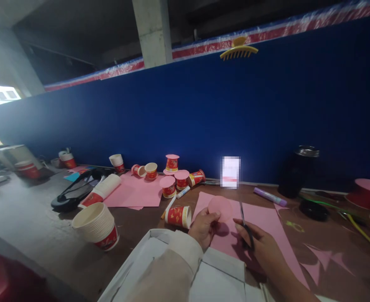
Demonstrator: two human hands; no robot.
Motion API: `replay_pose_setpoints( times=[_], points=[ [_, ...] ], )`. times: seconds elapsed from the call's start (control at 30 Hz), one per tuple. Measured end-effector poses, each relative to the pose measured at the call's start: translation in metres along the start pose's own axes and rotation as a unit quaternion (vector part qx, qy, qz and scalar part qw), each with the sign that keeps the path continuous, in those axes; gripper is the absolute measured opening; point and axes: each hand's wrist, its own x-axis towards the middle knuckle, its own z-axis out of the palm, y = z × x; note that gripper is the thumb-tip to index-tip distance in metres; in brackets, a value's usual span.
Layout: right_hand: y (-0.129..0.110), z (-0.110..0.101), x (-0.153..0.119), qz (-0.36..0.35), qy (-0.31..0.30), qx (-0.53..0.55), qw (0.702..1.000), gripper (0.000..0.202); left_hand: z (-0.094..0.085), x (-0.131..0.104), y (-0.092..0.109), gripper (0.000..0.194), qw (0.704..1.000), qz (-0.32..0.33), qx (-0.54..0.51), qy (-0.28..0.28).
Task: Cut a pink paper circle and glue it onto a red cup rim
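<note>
Between the thumb and fingers of my left hand [203, 227] is a round pink paper disc [220, 208], held up above the table. My right hand [258, 239] has its fingers around the dark handles of a pair of scissors [243, 218], blades pointing up and away from me. The blades stand just right of the disc, apart from its edge. Under both hands lies a large pink paper sheet [272, 235]. Left of my left hand, a red paper cup [176, 216] rests on its side.
Several red cups, some topped with pink discs [167, 182], stand by the blue partition [178, 113]. A stack of cups [95, 224] is at left front. A purple glue stick [270, 196], black bottle [298, 172] and pink paper scraps [321, 256] lie or stand to the right.
</note>
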Motion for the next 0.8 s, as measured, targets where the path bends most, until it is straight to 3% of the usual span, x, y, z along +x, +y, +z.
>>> replay_pose_setpoints(
  times=[0.4,0.63,0.8],
  points=[
    [0.015,0.009,-0.002,0.078,-0.061,0.181,0.978,0.068,0.001,0.001,0.003,0.041,1.000,-0.013,-0.017,0.000],
    [-0.003,-0.005,-0.001,0.064,-0.053,0.079,0.993,0.060,0.004,0.004,0.001,0.041,1.000,0.006,-0.015,0.018],
    [-0.005,-0.012,0.001,0.046,-0.050,0.011,0.998,0.062,0.023,0.019,0.007,0.041,0.996,0.065,-0.032,0.042]
  ],
)
